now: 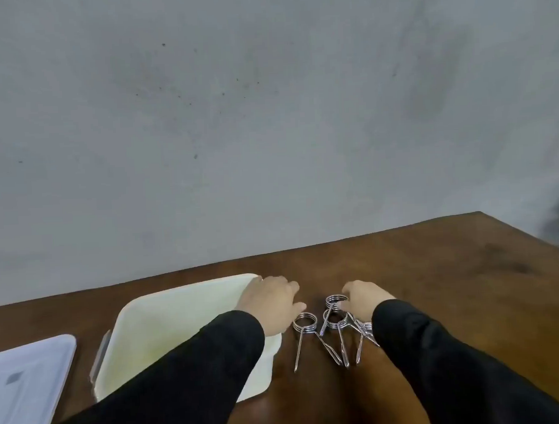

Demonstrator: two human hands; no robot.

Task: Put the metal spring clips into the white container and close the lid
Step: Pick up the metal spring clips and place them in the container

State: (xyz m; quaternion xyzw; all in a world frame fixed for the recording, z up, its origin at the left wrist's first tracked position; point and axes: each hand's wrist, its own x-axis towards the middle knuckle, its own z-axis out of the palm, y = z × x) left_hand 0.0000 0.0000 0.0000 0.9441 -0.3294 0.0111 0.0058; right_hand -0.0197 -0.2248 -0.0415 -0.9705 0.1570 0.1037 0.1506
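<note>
Several metal spring clips [333, 329] lie bunched on the brown table [450, 268], just beside the right wall of the white container [180, 318], which stands open near the table's left part. The left hand [271, 303] rests palm-down on the container's far right corner, fingers loosely spread and clamped on nothing. The right hand [363, 299] touches the farthest clip's coil with its fingertips; whether it grips the coil cannot be told. The lid [26, 383] lies flat toward the table's left edge, apart from the container.
</note>
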